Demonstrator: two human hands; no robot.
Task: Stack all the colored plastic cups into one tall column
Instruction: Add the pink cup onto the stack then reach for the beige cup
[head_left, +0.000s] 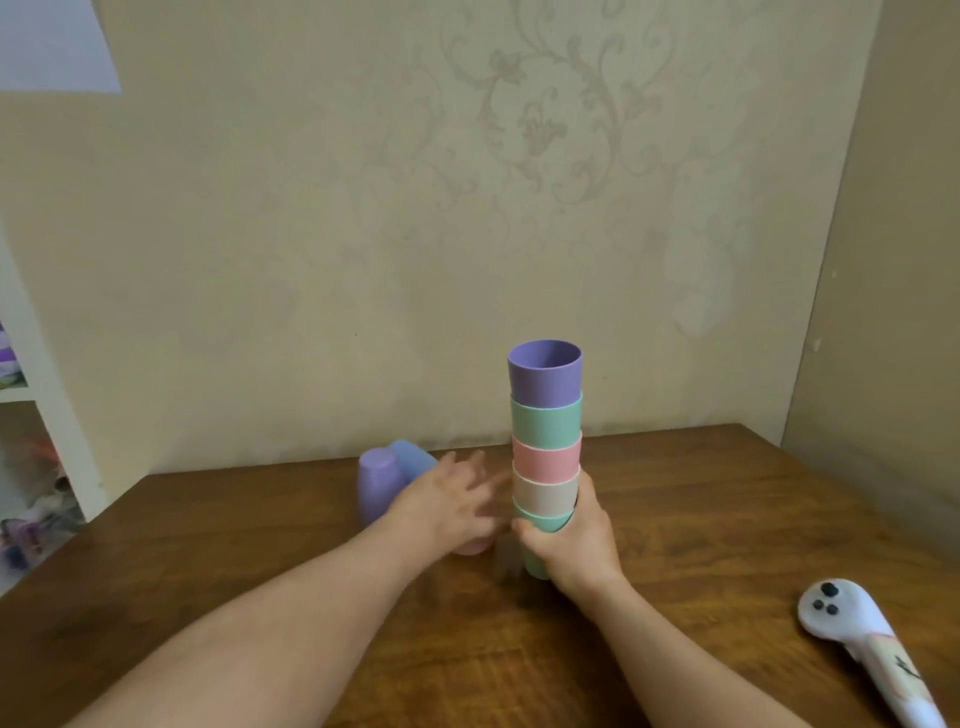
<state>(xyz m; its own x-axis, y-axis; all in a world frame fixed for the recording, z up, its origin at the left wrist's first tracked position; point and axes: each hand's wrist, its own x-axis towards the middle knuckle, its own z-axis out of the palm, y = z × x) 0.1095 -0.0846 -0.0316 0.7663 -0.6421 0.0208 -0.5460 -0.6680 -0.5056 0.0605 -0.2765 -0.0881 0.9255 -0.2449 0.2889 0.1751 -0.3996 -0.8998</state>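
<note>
Right hand (574, 540) wraps the base of the upright cup column (545, 447), purple on top, mid-surface. Left hand (452, 499), blurred, fingers spread and empty, reaches toward upturned purple cup (376, 486) and blue cup (413, 457) far left.

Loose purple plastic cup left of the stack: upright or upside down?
Upside down: the purple plastic cup shows its closed, narrower base on top and widens toward the wooden table.
</note>
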